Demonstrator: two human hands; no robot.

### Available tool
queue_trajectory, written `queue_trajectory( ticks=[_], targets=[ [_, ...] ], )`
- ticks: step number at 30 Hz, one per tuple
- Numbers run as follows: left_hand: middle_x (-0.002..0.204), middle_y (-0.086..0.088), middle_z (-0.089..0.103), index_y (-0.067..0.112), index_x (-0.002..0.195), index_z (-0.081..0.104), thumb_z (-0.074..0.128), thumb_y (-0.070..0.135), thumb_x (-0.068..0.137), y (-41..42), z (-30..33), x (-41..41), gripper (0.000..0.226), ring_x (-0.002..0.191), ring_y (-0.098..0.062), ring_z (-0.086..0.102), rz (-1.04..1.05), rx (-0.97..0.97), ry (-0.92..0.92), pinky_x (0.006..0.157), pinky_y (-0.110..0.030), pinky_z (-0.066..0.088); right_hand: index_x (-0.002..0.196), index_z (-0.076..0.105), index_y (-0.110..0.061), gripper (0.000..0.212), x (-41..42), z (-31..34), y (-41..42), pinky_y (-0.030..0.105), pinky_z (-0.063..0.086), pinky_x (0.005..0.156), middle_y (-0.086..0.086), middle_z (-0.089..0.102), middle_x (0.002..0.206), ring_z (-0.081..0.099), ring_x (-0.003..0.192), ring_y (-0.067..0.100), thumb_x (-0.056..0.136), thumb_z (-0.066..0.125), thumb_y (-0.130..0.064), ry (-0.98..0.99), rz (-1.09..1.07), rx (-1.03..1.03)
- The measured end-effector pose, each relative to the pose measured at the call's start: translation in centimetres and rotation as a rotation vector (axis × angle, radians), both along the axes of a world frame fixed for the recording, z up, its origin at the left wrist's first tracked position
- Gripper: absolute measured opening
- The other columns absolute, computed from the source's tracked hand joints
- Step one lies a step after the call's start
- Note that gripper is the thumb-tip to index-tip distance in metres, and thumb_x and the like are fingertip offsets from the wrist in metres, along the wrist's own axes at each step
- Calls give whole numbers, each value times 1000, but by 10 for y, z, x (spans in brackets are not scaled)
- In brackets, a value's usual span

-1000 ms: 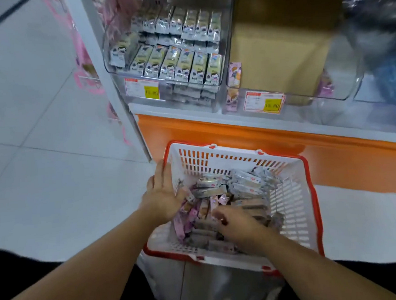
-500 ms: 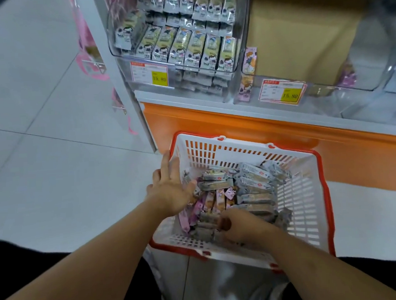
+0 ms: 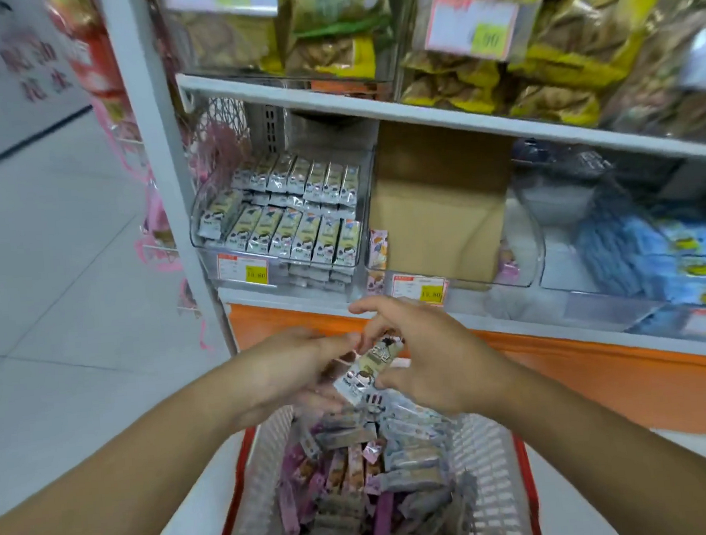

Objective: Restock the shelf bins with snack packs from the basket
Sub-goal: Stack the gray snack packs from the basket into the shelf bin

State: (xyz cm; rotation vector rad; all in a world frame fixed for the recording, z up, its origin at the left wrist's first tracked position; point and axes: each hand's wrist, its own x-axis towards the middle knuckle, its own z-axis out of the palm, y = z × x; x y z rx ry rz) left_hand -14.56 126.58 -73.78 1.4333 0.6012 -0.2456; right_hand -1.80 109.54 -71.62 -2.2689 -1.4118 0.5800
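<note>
So far: your left hand and right hand both pinch one snack pack above the basket.
Done: the left bin, above the basket, looks nearly full.
Left: many packs remain in the basket.

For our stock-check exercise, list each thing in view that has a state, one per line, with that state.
Basket: on the floor, loaded with snack packs.
Snack pack: raised above the basket, held between both hands.
Left hand: holding the pack.
Right hand: pinching the pack.
Left bin: nearly full.
Middle bin: nearly empty.
</note>
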Motion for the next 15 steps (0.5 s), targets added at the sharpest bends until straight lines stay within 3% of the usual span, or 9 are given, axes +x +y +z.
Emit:
queue_trajectory(
  ticks=[4,7,10,15],
  targets=[
    [118,-22,69,0,108,75,75,26,94,-6,32,-13,30,107,-24,67,-43,39,-116,77,-29,59,155,33,-43,88,-3,21,-6,34,31,119,-28,54,133,34,142,7,86,85,-26,-102,53,142],
    [101,-9,76,4,102,77,76,18,92,-8,38,-16,17,99,-14,70,101,-8,-158,78,-31,58,157,35,-33,82,-9,27,-1,14,17,118,-19,36,151,23,148,3,89,78,-21,-153,20,268],
    [84,-1,72,7,102,76,76,16,91,-12,44,-12,15,82,-8,69,236,-40,-203,72,-26,57,155,37,-30,73,-13,26,1,5,12,113,-21,30,154,22,149,1,91,74,-31,-146,-47,361],
    [85,-2,73,6,112,73,80,20,88,-8,45,-8,28,83,-12,72,297,-43,-206,70,-22,56,150,38,-44,76,-10,22,8,-2,12,106,-38,28,148,22,144,-11,87,80,-46,-120,-106,316]
  ],
)
